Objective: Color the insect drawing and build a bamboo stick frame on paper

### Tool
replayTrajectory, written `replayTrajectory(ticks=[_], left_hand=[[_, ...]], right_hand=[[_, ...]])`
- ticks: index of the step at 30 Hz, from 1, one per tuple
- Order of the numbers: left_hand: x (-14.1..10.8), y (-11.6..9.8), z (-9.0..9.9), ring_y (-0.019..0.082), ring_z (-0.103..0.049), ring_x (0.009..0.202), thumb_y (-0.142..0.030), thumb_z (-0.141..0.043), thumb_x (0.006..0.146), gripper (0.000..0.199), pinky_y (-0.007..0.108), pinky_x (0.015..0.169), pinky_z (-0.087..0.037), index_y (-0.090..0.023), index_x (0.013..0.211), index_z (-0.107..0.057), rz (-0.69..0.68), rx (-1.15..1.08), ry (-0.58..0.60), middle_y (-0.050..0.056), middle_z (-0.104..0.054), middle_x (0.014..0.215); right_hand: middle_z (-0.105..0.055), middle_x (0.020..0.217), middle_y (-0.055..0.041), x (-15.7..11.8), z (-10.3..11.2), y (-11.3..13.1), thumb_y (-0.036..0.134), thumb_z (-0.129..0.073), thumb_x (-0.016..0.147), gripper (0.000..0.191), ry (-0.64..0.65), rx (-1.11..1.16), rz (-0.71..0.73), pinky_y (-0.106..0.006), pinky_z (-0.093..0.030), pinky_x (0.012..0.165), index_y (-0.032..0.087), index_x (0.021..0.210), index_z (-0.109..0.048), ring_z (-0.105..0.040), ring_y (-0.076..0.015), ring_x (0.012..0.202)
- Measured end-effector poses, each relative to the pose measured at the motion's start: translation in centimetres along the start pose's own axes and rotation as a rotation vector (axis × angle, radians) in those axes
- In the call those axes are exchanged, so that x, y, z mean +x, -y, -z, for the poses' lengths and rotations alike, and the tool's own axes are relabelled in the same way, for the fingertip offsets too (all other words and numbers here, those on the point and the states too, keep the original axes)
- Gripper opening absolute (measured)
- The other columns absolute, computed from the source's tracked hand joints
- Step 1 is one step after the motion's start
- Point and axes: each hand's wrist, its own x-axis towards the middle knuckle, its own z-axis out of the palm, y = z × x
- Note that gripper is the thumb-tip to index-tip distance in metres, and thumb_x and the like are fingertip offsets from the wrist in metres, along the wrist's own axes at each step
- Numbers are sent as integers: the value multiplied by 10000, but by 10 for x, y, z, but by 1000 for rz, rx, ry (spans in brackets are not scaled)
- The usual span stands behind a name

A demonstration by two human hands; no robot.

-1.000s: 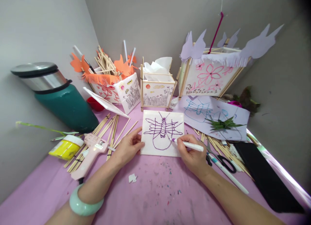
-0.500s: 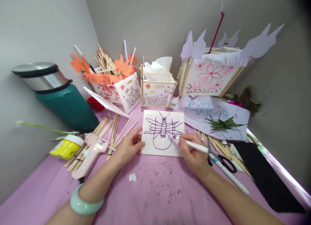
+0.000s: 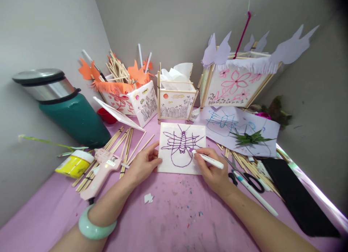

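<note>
A square white panel [image 3: 165, 165] lies in front of me, bearing an insect with spread wings and a rounded outline below, drawn in purple. My left hand [image 3: 145, 162] grips its left edge, thumb at the lower side and fingers curled around the border. Pinched in my right hand [image 3: 213, 174] is a white marker pen [image 3: 210, 160] with a purple collar. Its tip is at the drawing, just right of the insect's lower body; whether it touches the surface I cannot tell. The right hand covers part of the panel's lower right corner.
Left stand a pink glue gun [image 3: 102, 172], a yellow paint jar [image 3: 74, 164], bundled sticks [image 3: 125, 147] and a teal bottle [image 3: 73, 118]. Decorated lanterns [image 3: 176, 105] line the back. Right are scissors [image 3: 251, 181], a blue sketch sheet [image 3: 214, 130], a leafy sprig [image 3: 251, 137] and a black phone-like slab [image 3: 299, 197].
My right hand and the marker have shifted left, bringing the tip from the right side of the outline to near the insect's body. The left hand stays put.
</note>
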Motion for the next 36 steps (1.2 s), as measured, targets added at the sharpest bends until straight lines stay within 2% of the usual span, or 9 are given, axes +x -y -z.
replayTrajectory(ticks=[8, 24, 27, 30, 34, 36], left_hand=[[1, 0, 0, 98, -505, 586, -164, -597, 724, 637, 232, 521, -422, -240, 1338, -451, 0, -8, -3, -31, -529, 779], [2, 5, 0, 91, -500, 584, -148, -594, 716, 656, 227, 512, -427, -253, 1345, -443, -13, -20, -7, -35, -525, 788], [1, 3, 0, 94, -502, 586, -155, -599, 720, 646, 232, 515, -431, -239, 1341, -444, -5, -16, -11, -38, -520, 778], [1, 1, 0, 98, -505, 590, -158, -605, 718, 635, 235, 518, -433, -216, 1331, -452, 2, -13, -15, -37, -520, 769], [1, 1, -1, 90, -487, 572, -155, -600, 723, 635, 228, 502, -415, -219, 1336, -449, -13, -24, -8, -39, -518, 763], [1, 0, -1, 88, -485, 564, -153, -597, 723, 642, 225, 495, -405, -217, 1342, -443, -13, -28, -7, -40, -515, 758]], right_hand=[[-589, 605, 32, -1, 2, -1, 201, -566, 826, 50, -40, -52, -3, -220, -418, 486, 201, 777, -576, -514, -91, 472], [-466, 484, 63, -3, 4, -2, 162, -561, 776, 155, -53, -88, 21, -217, -335, 437, 200, 632, -518, -414, -76, 404], [-472, 489, 61, -3, 5, -2, 158, -559, 777, 157, -58, -77, 20, -219, -335, 433, 200, 632, -516, -414, -78, 407], [-538, 543, 44, -3, 6, 0, 158, -551, 795, 136, -72, -53, 21, -223, -377, 462, 202, 668, -533, -481, -92, 454], [-641, 698, 3, -2, 6, 4, 171, -567, 817, 34, -48, -22, 84, -241, -447, 536, 201, 812, -582, -573, -115, 554], [-654, 742, -9, -3, 4, 6, 170, -584, 820, 68, -11, -8, 112, -249, -464, 557, 200, 881, -591, -586, -120, 576]])
